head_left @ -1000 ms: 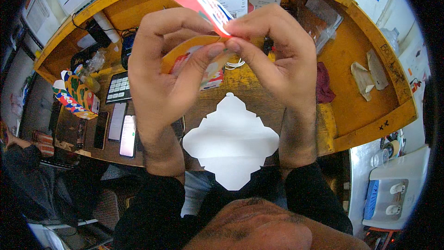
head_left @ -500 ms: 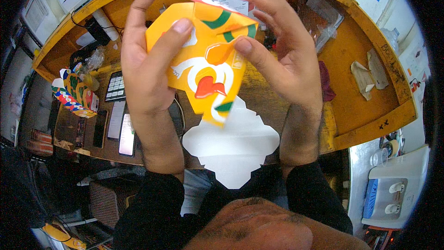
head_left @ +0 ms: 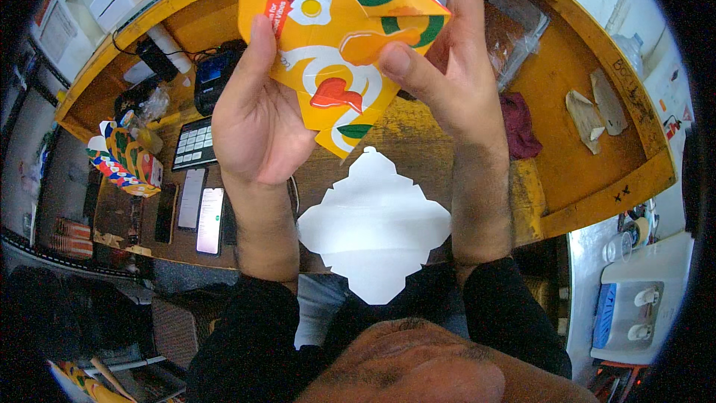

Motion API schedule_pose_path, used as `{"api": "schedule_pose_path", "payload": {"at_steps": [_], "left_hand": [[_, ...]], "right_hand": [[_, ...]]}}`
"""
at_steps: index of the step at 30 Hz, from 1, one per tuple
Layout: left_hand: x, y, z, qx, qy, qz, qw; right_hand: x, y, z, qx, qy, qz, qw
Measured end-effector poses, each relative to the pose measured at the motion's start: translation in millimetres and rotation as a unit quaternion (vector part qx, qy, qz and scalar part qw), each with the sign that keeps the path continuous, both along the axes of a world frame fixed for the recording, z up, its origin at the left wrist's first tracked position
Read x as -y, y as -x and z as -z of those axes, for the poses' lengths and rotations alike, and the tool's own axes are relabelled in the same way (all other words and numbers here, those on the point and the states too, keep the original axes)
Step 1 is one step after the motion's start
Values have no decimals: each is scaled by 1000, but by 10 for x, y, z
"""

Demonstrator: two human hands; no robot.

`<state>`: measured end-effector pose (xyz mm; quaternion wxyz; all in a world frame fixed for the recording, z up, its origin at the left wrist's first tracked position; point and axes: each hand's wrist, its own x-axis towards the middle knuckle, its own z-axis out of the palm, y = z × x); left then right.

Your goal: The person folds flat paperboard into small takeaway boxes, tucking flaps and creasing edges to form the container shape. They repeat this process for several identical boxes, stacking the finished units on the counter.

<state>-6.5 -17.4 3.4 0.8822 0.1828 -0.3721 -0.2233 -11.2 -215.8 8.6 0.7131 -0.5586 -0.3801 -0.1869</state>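
A yellow folded paper food carton with egg, drumstick and heart pictures is raised above the table, tilted, a pointed end downward. My right hand grips its right side, thumb pressed on the printed face and fingers behind and above. At the left edge, my left hand has its thumb upright against the carton and its palm partly showing; its other fingers are hidden behind the carton. Below, a white cut-out card blank with notched edges lies flat, plain side up, reaching over the table's near edge.
Phones and a keypad device lie on the left of the dark table. A printed, assembled carton stands farther left. A maroon cloth and torn brown paper lie right, inside a raised yellow wooden border.
The carton has moved up and turned, showing more of its egg picture. My left thumb has slid from its face to its left edge, and the left palm has turned more into view.
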Motion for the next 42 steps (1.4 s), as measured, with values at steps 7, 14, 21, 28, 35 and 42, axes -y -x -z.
{"api": "schedule_pose_path", "payload": {"at_steps": [7,14,21,28,35,42], "left_hand": [[147,62,71,33,48,38,998],[261,536,135,211,-200,-306,906],[153,206,131,562,-412,-443,564],[170,177,-17,264,-258,-500,784],[2,265,-40,290,-300,-430,801],[41,264,13,319,-249,-457,792]], "right_hand": [[-173,78,89,6,-56,21,998],[-407,-83,289,74,-162,181,967],[-167,-253,255,131,-139,305,933],[-34,-103,-12,287,19,332,898],[103,6,-162,402,219,386,801],[218,41,-228,459,253,408,748]]}}
